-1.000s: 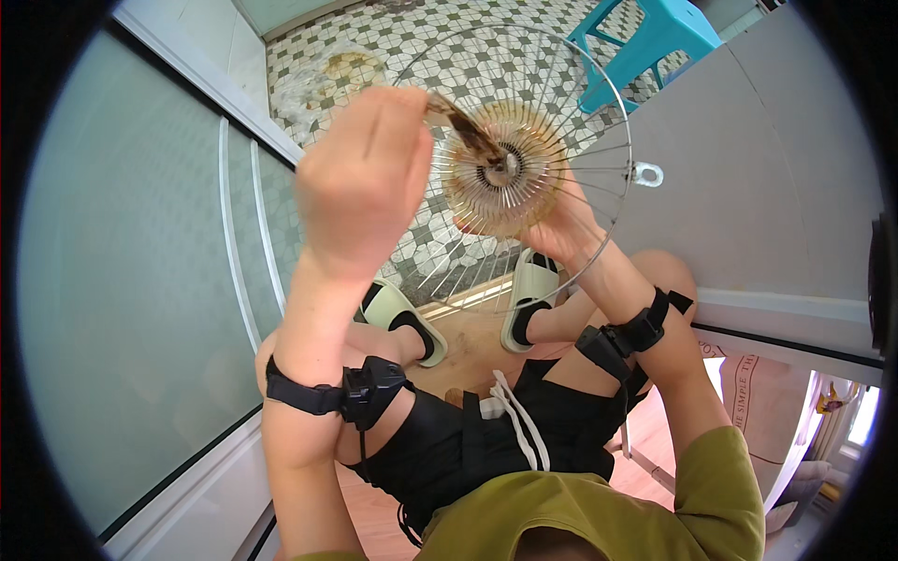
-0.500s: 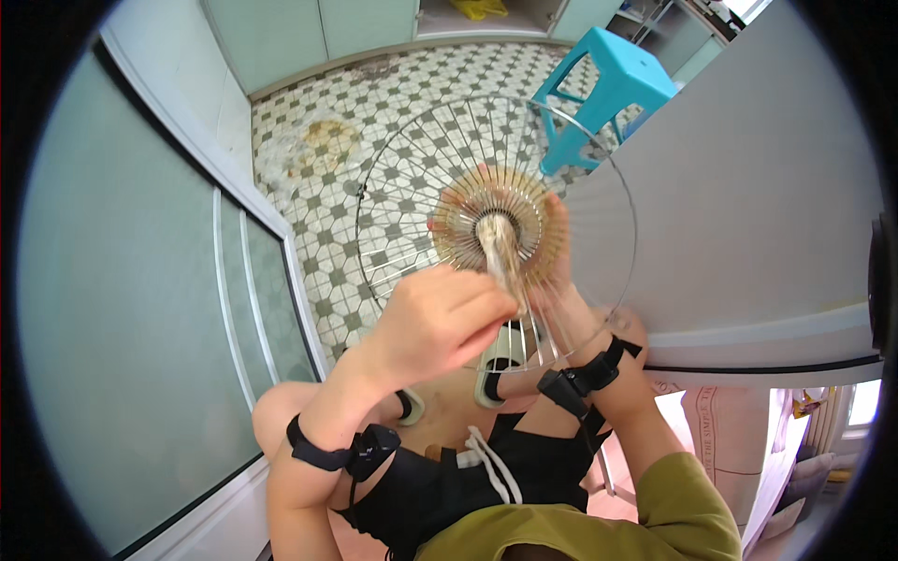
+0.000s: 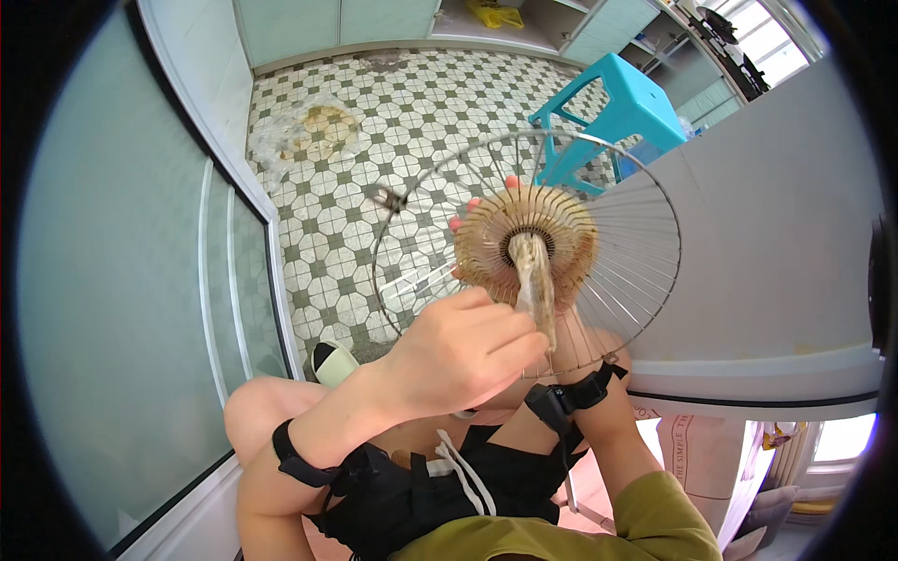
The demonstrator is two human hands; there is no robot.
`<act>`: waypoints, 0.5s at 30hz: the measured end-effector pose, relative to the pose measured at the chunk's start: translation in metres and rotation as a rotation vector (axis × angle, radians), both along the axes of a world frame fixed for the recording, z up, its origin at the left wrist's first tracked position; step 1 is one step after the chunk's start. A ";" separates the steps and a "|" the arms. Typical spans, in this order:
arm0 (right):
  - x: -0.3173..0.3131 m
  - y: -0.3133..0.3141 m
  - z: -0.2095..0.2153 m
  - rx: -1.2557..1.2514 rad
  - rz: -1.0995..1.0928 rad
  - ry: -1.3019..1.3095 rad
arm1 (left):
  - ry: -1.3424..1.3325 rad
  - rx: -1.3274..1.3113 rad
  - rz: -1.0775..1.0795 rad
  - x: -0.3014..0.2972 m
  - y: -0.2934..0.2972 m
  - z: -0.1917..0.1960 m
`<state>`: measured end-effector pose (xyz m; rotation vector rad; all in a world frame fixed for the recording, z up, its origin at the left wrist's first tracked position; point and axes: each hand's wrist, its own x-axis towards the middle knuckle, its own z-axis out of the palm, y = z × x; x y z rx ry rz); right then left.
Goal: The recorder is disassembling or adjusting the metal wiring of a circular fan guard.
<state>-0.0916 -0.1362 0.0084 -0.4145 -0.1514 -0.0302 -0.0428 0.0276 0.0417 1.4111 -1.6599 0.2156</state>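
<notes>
A round wire fan guard with a dusty hub is gripped from behind by the right hand, fingertips showing through the wires. Just below, the left hand pinches a dirty rag against the hub, above a tiled floor.

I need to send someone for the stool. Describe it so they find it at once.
Look at the green-and-white tiled floor, toward its far right side by the grey wall. The plastic stool stands there, behind the wire fan guard. Its bright turquoise colour sets it apart.
</notes>
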 end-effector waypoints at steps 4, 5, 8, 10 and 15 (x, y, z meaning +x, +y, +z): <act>-0.004 -0.003 -0.014 0.199 0.005 0.030 | 0.233 -0.087 0.121 0.005 -0.001 0.005; -0.004 -0.004 -0.019 0.268 0.005 0.038 | 0.319 -0.091 0.179 0.008 0.001 0.007; -0.004 -0.006 -0.017 0.359 -0.088 0.075 | 0.341 0.127 0.138 0.031 0.011 0.016; -0.001 -0.010 -0.017 0.253 -0.071 0.046 | 0.249 0.309 0.099 0.042 0.024 0.023; -0.001 -0.015 -0.027 0.059 -0.059 0.059 | 0.015 0.581 0.518 0.057 0.050 0.026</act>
